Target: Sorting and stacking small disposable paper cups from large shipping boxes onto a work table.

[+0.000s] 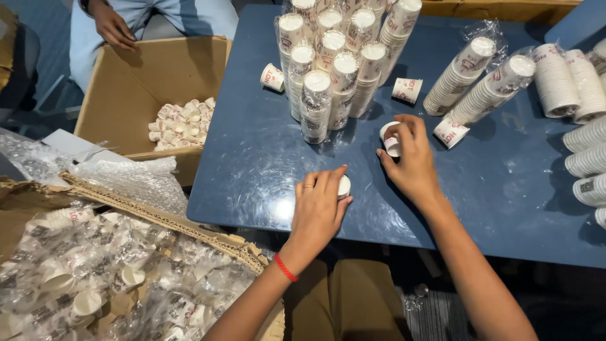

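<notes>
Packing or sorting area, likely a stockroom or back room of a shop or catering supplier: a dark blue table (265, 164) carries many plastic-wrapped sleeves of paper cups (328, 69), standing upright and lying on their sides, with further unwrapped stacks (568, 76) at its right edge. An open cardboard box (132, 82) of loose small cups, a second box of wrapped cup sleeves (107, 284), and bubble wrap (126, 180) sit beside the table.
</notes>
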